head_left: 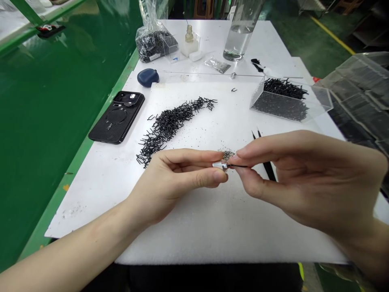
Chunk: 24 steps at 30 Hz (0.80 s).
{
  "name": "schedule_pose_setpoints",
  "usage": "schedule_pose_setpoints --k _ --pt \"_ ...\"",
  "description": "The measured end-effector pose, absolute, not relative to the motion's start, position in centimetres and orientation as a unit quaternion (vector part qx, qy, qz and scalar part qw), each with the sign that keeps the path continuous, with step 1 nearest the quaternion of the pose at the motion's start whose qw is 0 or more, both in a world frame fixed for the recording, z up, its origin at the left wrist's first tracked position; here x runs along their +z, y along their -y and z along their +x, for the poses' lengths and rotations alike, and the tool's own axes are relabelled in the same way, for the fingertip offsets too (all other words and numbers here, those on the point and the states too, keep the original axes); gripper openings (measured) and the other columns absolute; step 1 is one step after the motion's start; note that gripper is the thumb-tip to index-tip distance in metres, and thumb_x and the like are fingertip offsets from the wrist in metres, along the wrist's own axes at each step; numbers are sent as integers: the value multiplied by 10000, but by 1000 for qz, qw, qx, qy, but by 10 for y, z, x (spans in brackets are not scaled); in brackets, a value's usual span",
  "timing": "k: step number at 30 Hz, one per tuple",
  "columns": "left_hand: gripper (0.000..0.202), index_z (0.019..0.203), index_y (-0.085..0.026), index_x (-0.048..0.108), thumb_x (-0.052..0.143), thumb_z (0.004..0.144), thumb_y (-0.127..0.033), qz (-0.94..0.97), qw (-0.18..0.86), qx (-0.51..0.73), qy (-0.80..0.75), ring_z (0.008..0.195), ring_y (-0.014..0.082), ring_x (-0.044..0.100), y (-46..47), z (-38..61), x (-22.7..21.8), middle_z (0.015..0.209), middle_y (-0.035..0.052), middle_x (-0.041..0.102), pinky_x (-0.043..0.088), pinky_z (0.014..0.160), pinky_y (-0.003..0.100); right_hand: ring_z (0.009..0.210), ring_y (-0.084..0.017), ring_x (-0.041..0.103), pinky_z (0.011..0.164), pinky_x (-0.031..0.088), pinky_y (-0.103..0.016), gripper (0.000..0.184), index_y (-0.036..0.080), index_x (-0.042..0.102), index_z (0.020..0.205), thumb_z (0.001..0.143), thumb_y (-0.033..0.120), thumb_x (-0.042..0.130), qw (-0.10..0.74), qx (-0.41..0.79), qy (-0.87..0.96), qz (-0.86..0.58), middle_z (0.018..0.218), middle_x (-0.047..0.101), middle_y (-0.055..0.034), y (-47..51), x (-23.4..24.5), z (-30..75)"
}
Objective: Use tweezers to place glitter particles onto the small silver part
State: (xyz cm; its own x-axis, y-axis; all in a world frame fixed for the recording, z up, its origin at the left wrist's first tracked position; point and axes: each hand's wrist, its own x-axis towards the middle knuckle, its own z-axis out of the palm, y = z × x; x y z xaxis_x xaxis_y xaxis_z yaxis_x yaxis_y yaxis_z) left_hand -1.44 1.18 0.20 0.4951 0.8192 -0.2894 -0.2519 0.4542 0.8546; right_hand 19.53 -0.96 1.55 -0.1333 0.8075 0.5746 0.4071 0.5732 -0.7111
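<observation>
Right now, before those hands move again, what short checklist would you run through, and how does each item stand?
1. Grip of the left hand on the small silver metal piece: ok, pinched between thumb and fingers.
2. Hold of the right hand on the thin black wire: ok, pinched at the fingertips.
3. Wire seated in the silver piece: cannot tell, the fingers hide the join.
4. The black tweezers in hand: cannot tell, they may just lie beneath the right hand.
5. Work area free of loose bits: not ok, dark grit lies on the white foam board right by the hands.
</observation>
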Motion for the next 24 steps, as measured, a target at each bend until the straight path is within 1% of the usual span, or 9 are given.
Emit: schedule_pose_setpoints --k 1,4,5,11,15,18,24 --pt "265 968 -275 834 853 782 -87 385 775 348 -360 809 123 784 -12 -14 2 862 -29 837 639 820 192 740 -180 773 704 678 -329 411 302 763 964 711 -22 769 506 200 727 -418 890 816 56 10 16 196" --pt "238 912 -255 834 865 763 -72 372 781 348 -361 735 112 777 -13 -14 3 785 -23 827 620 718 149 718 -179 767 661 662 -323 409 297 756 948 714 -39 753 502 211 731 -412 857 812 58 9 16 196" --pt "220 889 -251 837 866 762 -74 372 781 348 -362 722 108 774 -13 -14 4 771 -23 824 615 705 142 715 -176 767 653 657 -314 407 290 755 943 712 -45 748 502 216 732 -407 847 810 58 9 17 197" --pt "177 845 -255 849 866 772 -95 381 779 342 -362 705 88 762 -14 -14 5 754 -37 819 624 725 135 733 -139 769 696 654 -226 358 224 757 906 698 -67 747 504 255 727 -391 833 803 36 7 16 197" --pt "187 840 -260 851 874 757 -93 376 777 343 -371 700 92 764 -14 -13 6 750 -33 819 621 704 126 734 -147 764 683 663 -243 388 237 765 925 701 -79 736 508 278 723 -377 852 804 33 5 11 199" --pt "176 827 -264 853 886 743 -113 381 769 343 -381 702 113 768 -13 -13 7 769 -18 823 631 703 151 741 -153 760 679 666 -263 406 259 771 937 705 -73 742 510 288 722 -369 849 802 44 3 8 200" --pt "167 827 -269 853 883 750 -124 388 765 341 -385 742 127 776 -12 -14 8 775 -16 825 633 712 163 749 -140 751 695 652 -254 424 228 775 951 703 -112 723 519 316 708 -361 840 793 31 5 6 198"
